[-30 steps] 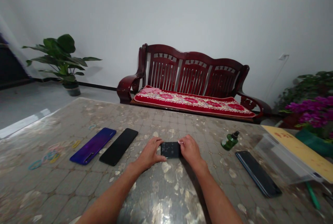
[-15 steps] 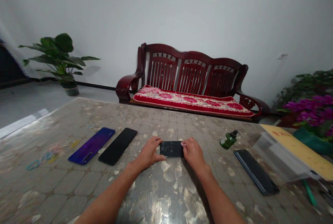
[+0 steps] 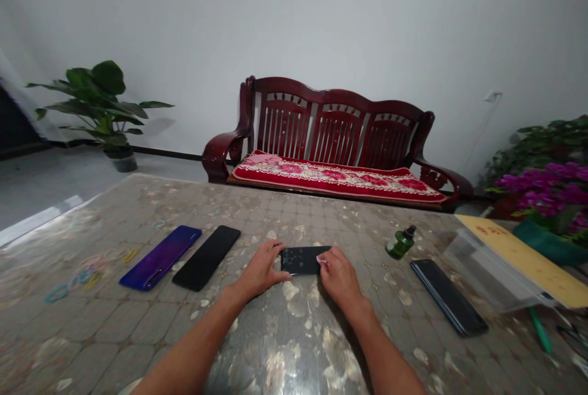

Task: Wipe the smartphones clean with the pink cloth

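Observation:
A dark phone (image 3: 301, 261) lies flat on the table in front of me, long side across, with pale spots like droplets on its left part. My left hand (image 3: 263, 266) grips its left end between thumb and fingers. My right hand (image 3: 339, 274) is closed, pinching a small pinkish-white wipe (image 3: 322, 259) against the right part of the screen; most of the wipe is hidden by the fingers. Left of my hands lie a black phone (image 3: 206, 258) and a purple-blue phone (image 3: 160, 258). A green spray bottle (image 3: 401, 244) and another dark phone (image 3: 448, 298) are to the right.
Several coloured rubber bands (image 3: 87, 274) lie on the table's left. On the right stands a clear plastic box (image 3: 482, 272) with a yellow board (image 3: 523, 260) on top, beside purple flowers (image 3: 551, 190). A red wooden bench (image 3: 335, 138) stands beyond the table (image 3: 151, 334).
My right hand, with the wipe, has moved slightly left along the screen, and the phone's upper right corner now shows. My left hand keeps its grip. The view has shifted slightly.

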### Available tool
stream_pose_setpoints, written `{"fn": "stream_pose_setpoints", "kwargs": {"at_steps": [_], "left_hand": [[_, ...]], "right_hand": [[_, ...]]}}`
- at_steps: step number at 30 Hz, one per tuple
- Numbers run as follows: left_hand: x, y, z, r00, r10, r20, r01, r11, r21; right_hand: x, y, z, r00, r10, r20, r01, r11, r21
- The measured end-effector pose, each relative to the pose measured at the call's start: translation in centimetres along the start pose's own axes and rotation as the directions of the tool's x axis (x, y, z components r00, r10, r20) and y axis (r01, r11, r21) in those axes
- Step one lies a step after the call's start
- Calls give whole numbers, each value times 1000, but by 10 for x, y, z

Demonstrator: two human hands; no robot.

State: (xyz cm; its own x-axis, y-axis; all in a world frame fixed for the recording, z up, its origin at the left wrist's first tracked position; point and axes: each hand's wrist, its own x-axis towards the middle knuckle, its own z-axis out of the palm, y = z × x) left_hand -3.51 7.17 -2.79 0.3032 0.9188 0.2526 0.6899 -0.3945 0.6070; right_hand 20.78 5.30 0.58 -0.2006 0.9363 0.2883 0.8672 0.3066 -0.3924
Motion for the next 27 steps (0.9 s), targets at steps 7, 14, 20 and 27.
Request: {"fn": "stream_pose_setpoints", "kwargs": {"at_steps": [7,14,20,27], "left_hand": [[1,6,-4,1000,-16,10,16,1000,9],[2,7,-6,1000,-19,19,19,999,27],[7,15,-14,997,-27,73,23,998,51],[29,30,-22,975,-163,154,130,970,205]], "right_hand": [[4,10,-1,994,98,-43,-100,994,-43],[11,1,8,1000,28,-9,-28,1000,-13],[18,33,8,953,229,-197,-219,973,69],[13,27,15,946,245,-211,-229,969,97]]}}
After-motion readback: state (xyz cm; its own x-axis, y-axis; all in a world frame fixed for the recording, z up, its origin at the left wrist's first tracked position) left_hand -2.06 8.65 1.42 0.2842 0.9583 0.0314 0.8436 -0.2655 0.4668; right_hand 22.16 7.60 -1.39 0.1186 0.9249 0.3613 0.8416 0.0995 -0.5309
